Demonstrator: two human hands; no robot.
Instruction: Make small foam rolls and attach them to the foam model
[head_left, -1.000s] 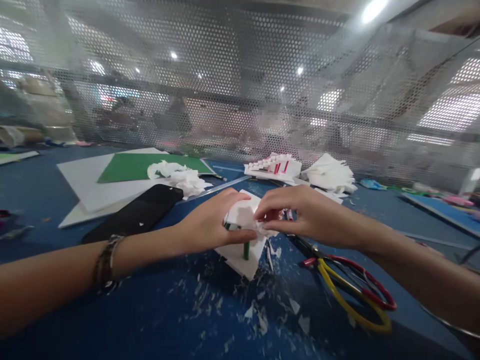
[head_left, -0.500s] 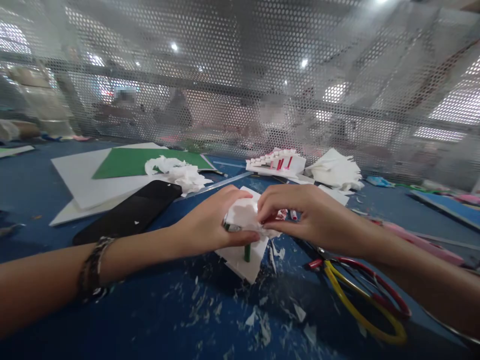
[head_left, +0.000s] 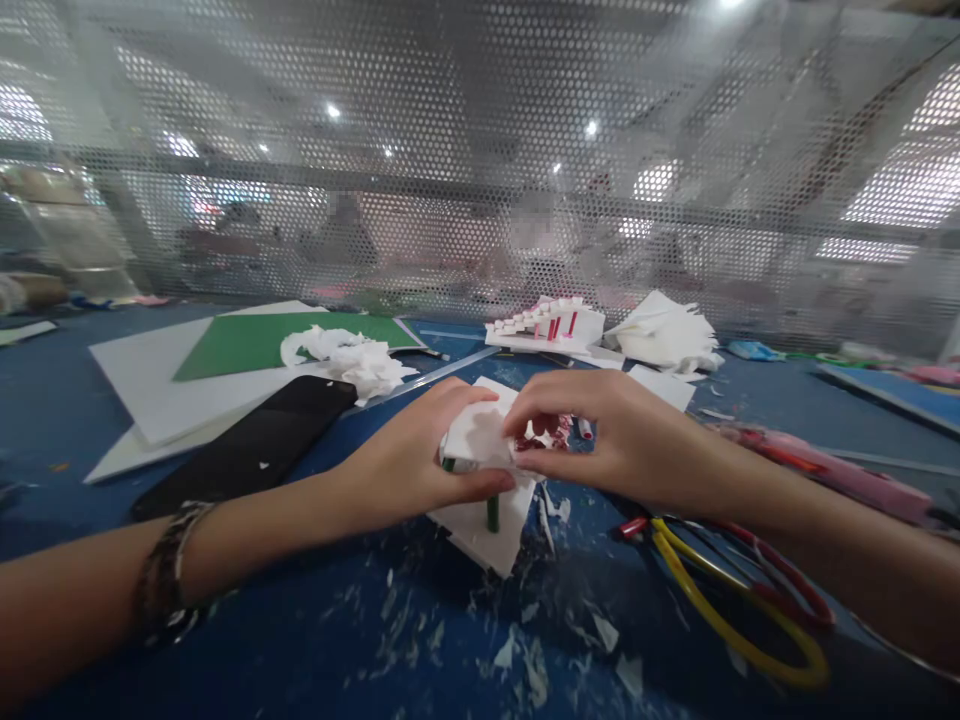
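A small white foam model (head_left: 480, 440) on short green posts stands on a white foam base (head_left: 484, 525) in the middle of the blue table (head_left: 315, 640). My left hand (head_left: 412, 460) is wrapped round the model's left side, thumb below it. My right hand (head_left: 600, 435) pinches the model's right edge with curled fingers; what lies under the fingertips is hidden. Small red and white bits (head_left: 577, 430) lie just behind my right hand.
A black phone (head_left: 255, 445) lies left of my hands, beside white and green sheets (head_left: 225, 350) with crumpled white scraps (head_left: 352, 360). Scissors with yellow and red handles (head_left: 735, 590) lie right. A white stepped model (head_left: 547, 325), foam pieces (head_left: 667, 340) and a perforated screen (head_left: 480, 180) stand behind. White shavings (head_left: 525, 650) litter the front.
Both hands have stayed on the foam model, with the right fingers shifting slightly on its edge. The view has drifted a little, and a pink object has come into sight at right.
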